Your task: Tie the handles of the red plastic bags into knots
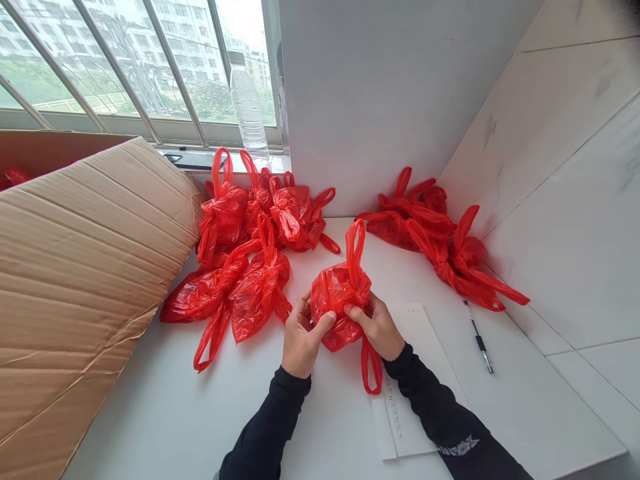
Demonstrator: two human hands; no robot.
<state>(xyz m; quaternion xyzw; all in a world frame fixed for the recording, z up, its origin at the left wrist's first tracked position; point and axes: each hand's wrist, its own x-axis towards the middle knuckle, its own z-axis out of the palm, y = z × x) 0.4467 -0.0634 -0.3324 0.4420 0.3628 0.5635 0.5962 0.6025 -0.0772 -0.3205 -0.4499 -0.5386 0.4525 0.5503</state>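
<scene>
A knotted red plastic bag (336,287) is held up over the white table, one handle loop sticking up and another hanging down. My left hand (304,337) grips its left side, thumb pressed on the front. On the right side, my right hand (377,328) closes around it with the thumb also in front. What the bag contains is hidden. Just left of my left hand lies a tied red bag (260,293). Partly under my right hand and forearm are white paper sheets (420,373) with handwriting.
Several tied red bags (223,213) are piled at the back left, and more red bags (430,223) lie against the right wall. A large cardboard box (90,267) stands on the left. A pen (481,343) lies right. A clear bottle (247,107) stands on the windowsill.
</scene>
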